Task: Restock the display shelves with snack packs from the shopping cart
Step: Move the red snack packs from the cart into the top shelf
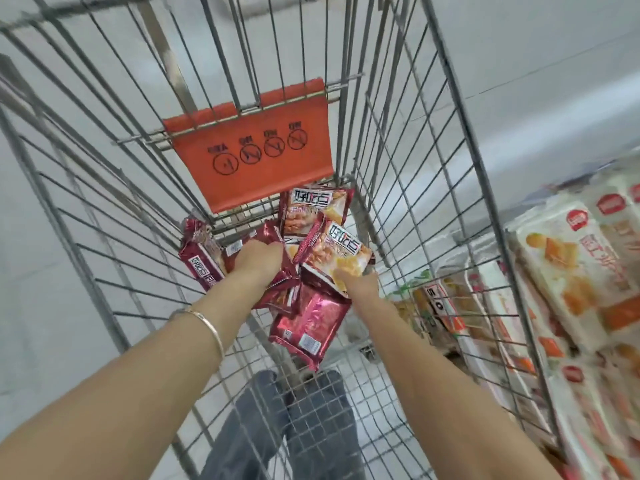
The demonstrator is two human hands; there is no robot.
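1. step in hand: pick up packs point(308, 327) from the bottom of the cart point(415, 168). none has left the cart yet, so the restock looks early or mid-run, my guess.
2. where the packs are: a loose heap of red packs just below the orange flap point(249, 150), spread to both sides of it on the cart floor. 1 stands on edge below-left of the flap, and 1 lies flat, back side up, furthest below it.
3. left hand point(258, 259): below the flap, on the heap, with its fingers curled down among the wrappers. the tips are hidden, so i cannot tell if it has clamped a pack. bracelet point(207, 320) on that wrist.
4. right hand point(358, 284): below-right of the flap, clamped on the tilted pack point(332, 252). the thumb is on the front face at the lower corner, and the pack is raised off the heap.
5. doing it well:
   - gather 2 or 3 packs per hand, faces the same way, to save trips.
   - grip by the flat body, not the crimped seal, because the foil looks slippery and a corner pinch may let it swing.
   - don't squeeze hard, as the contents probably crush.
   - lift straight up and clear of the flap and the cart wires before turning.
6. shelf goods point(568, 271) sit far right of the flap, outside the cart, so it's a short carry that way. frame is blurred and i can't see a free slot.
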